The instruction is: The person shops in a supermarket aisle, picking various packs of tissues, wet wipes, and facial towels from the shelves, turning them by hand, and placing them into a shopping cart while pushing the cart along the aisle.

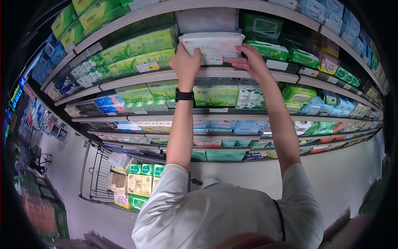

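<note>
A white and pale pink tissue pack (217, 42) lies on the upper shelf, at the shelf's front edge. My left hand (186, 62), with a black watch (184, 95) on its wrist, is closed around the left end of this pack. At the pack's right end, my right hand (252, 62) has its fingers spread, the upper ones touching the corner and the lower ones in front of the price label. Another white pack (207, 20) stands behind and above. Green tissue packs (141, 60) sit left of my left hand, and green wipes packs (265, 50) sit right of my right hand.
Lower shelves hold more tissue packs (215, 93) in several colours. A wire shopping cart (97, 174) stands at the lower left, with a beige pack (139, 185) and several green packs inside. Shelf edges (248, 74) with price labels run across below my hands.
</note>
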`<state>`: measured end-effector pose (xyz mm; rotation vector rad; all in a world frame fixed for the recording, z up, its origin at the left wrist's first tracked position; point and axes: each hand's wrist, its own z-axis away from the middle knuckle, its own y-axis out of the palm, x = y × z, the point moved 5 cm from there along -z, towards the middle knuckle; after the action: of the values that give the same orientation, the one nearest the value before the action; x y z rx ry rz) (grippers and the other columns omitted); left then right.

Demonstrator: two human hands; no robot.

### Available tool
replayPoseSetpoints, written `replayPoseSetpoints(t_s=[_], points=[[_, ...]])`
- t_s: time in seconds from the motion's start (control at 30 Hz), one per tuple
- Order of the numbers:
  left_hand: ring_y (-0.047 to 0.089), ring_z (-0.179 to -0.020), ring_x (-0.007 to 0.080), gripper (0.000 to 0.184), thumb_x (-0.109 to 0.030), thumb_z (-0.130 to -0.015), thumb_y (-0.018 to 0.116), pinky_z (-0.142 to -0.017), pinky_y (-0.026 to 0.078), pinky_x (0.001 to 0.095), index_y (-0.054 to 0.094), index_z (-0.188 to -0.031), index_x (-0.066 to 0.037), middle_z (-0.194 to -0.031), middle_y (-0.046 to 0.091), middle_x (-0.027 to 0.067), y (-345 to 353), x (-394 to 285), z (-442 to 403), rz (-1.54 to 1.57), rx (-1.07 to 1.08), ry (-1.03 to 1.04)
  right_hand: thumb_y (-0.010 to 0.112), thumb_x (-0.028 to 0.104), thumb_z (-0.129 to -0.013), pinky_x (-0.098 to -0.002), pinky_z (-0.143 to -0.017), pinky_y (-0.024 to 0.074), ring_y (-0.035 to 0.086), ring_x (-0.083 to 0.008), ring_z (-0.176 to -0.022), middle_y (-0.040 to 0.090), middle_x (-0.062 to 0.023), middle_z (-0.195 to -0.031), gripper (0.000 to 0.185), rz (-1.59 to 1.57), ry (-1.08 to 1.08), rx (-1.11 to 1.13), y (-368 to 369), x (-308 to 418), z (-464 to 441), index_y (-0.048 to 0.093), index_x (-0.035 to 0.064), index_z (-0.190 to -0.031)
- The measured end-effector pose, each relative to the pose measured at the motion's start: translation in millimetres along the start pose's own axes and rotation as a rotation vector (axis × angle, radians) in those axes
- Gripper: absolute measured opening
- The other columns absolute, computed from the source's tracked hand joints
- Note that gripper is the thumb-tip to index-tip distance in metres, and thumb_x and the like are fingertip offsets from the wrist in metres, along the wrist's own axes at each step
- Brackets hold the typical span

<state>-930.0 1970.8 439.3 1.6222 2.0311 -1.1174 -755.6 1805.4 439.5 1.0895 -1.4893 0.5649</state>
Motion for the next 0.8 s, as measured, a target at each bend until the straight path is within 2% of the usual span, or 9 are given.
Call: replayPoseSetpoints(t_s=[0.13,0.3,0.37,0.43,0.47,0.5,0.63,0.67,0.8], points=[[0.054,-0.103,0.0388,0.079,-0.045,-0.077,0.068,-0.098,0.035,0.0488,0.052,-0.142,-0.003,-0.102,0.067,0.0218,2.3,7.6,7.5,0.195,0.057,0.045,0.062,0.010,-0.092,-0.0337,-0.092,0.0583,0.068,-0.0294,-0.110,0.055,-0.0177,-0.130,0.047,-0.033,-0.095,0.011,6.2,-3.2,-5.4,0.043,-0.0021,-0.134],[0.044,-0.115,0.0349,0.085,-0.021,-0.076,0.075,-0.106,0.030,0.0512,0.038,-0.152,-0.010,-0.137,0.047,0.0244,-38.6,-24.4,62.5,0.510,-0.034,0.164,0.064,-0.002,-0.089,-0.0337,-0.095,0.0562,0.065,-0.0279,-0.115,0.056,-0.0146,-0.129,0.059,-0.128,-0.341,-0.020,21.7,6.7,63.5,0.034,0.0009,-0.139],[0.036,-0.131,0.0377,0.081,-0.024,-0.075,0.079,-0.109,0.027,0.0549,0.043,-0.147,-0.013,-0.142,0.044,0.0224,-90.9,-60.5,116.5,0.093,-0.239,0.484,0.069,-0.001,-0.087,-0.0344,-0.100,0.0517,0.062,-0.0261,-0.118,0.054,-0.0132,-0.133,0.062,-0.041,-0.450,-0.005,0.6,-3.2,105.9,0.035,0.0014,-0.139],[0.024,-0.143,0.0414,0.071,-0.029,-0.074,0.083,-0.113,0.023,0.0587,0.049,-0.135,-0.016,-0.148,0.040,0.0210,-134.1,-74.7,171.6,0.063,-0.336,0.621,0.077,0.003,-0.082,-0.0355,-0.103,0.0469,0.058,-0.0230,-0.121,0.054,-0.0128,-0.133,0.069,0.329,-0.576,-0.160,-20.5,-7.0,164.6,0.036,0.0023,-0.138],[0.023,-0.145,0.0455,0.065,-0.029,-0.071,0.087,-0.116,0.019,0.0595,0.052,-0.124,-0.016,-0.152,0.036,0.0202,-148.9,-74.4,190.3,0.233,-0.271,0.681,0.085,0.007,-0.076,-0.0355,-0.103,0.0437,0.055,-0.0206,-0.121,0.056,-0.0115,-0.130,0.076,0.198,-0.514,-0.128,-17.3,-4.1,193.5,0.039,0.0047,-0.136],[0.034,-0.142,0.0424,0.062,-0.024,-0.073,0.087,-0.115,0.026,0.0555,0.051,-0.122,-0.014,-0.149,0.040,0.0225,-157.4,-81.5,209.0,0.393,-0.166,0.706,0.085,0.007,-0.076,-0.0355,-0.103,0.0437,0.055,-0.0206,-0.121,0.056,-0.0115,-0.130,0.076,0.195,-0.478,-0.108,-23.1,-13.7,207.8,0.039,0.0047,-0.136],[0.063,-0.104,0.0235,0.054,-0.015,-0.080,0.084,-0.091,0.051,0.0356,0.049,-0.120,-0.007,-0.116,0.063,0.0170,-188.0,-75.8,298.1,0.721,-0.021,0.015,0.086,0.013,-0.076,-0.0316,-0.098,0.0455,0.057,-0.0169,-0.113,0.060,-0.0078,-0.117,0.063,0.023,-0.288,0.290,-19.4,-48.4,272.3,0.044,0.0077,-0.124],[0.063,-0.093,0.0180,0.049,-0.013,-0.084,0.081,-0.082,0.052,0.0310,0.049,-0.120,-0.005,-0.103,0.065,0.0121,-194.6,-81.1,320.8,0.729,-0.096,-0.074,0.084,0.014,-0.079,-0.0309,-0.096,0.0460,0.058,-0.0160,-0.109,0.060,-0.0069,-0.114,0.057,-0.048,-0.216,0.264,-17.9,-56.8,285.0,0.045,0.0077,-0.121],[0.061,-0.089,0.0125,0.036,-0.015,-0.093,0.073,-0.075,0.050,0.0255,0.050,-0.119,-0.006,-0.099,0.065,0.0117,-218.2,-87.6,419.2,0.758,-0.232,-0.412,0.074,0.019,-0.089,-0.0286,-0.087,0.0471,0.056,-0.0129,-0.096,0.060,-0.0042,-0.104,0.037,-0.091,-0.006,0.178,0.2,-78.9,349.4,0.048,0.0070,-0.111]])
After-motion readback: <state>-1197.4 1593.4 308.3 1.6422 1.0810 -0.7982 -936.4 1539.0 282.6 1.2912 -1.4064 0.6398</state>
